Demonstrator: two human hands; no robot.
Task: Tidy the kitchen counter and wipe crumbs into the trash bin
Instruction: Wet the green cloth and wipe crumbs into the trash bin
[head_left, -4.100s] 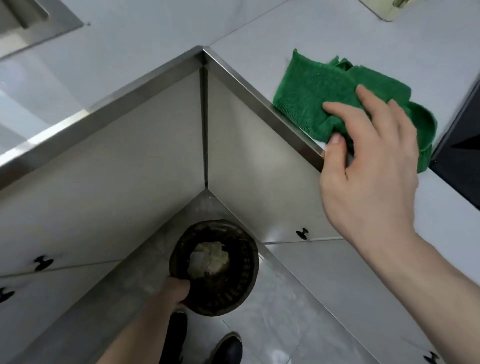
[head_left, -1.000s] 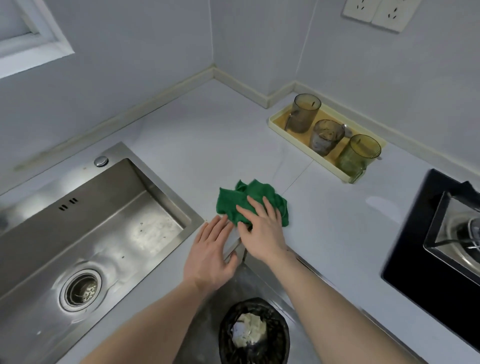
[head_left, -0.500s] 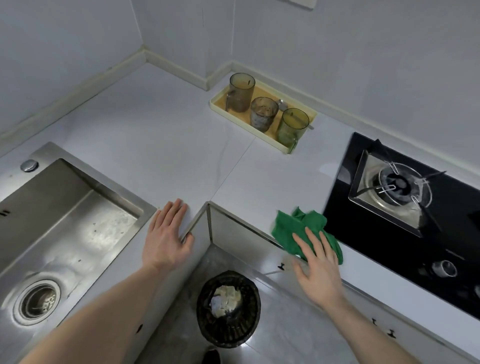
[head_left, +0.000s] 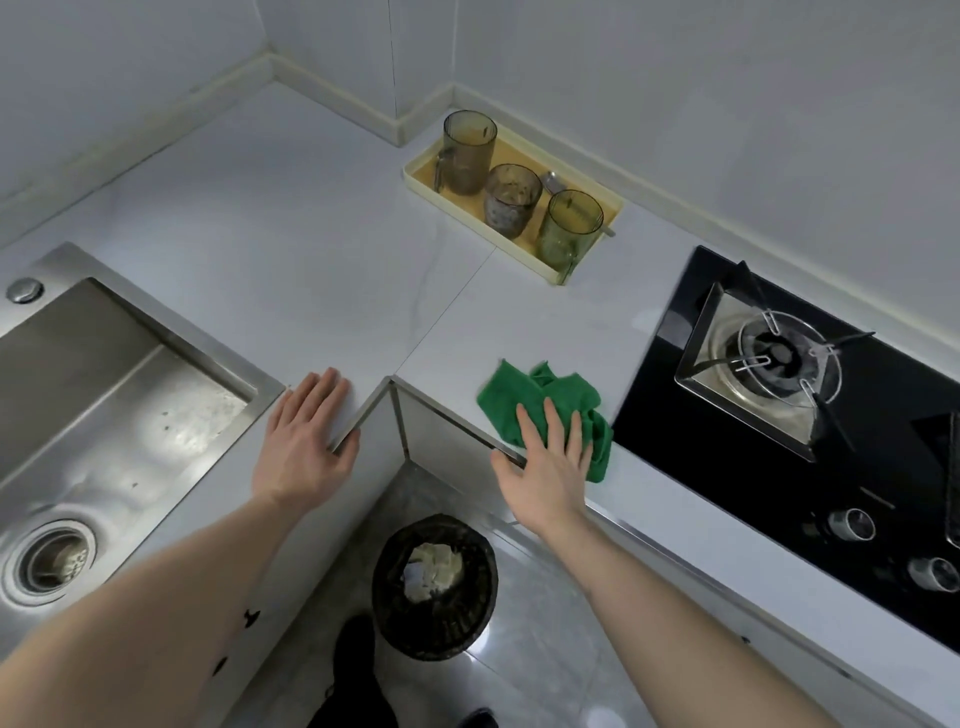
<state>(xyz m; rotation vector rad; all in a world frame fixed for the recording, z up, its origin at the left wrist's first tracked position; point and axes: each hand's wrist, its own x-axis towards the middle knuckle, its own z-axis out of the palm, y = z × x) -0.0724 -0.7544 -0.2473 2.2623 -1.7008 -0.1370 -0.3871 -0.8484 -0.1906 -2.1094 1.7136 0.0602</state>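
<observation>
Both forearms are bare up to the frame's lower edge, with no sleeve, watch or ring showing on either. The left hand (head_left: 304, 441) and the right hand (head_left: 550, 467) have short, unpainted nails. Below the hands, between the two forearms, dark trousers (head_left: 353, 680) and the toe of a dark shoe (head_left: 480, 717) show.

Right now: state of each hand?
Left hand: open, flat on the counter edge, holding nothing.
Right hand: open, straight fingers pressing the green cloth at the counter edge.
</observation>
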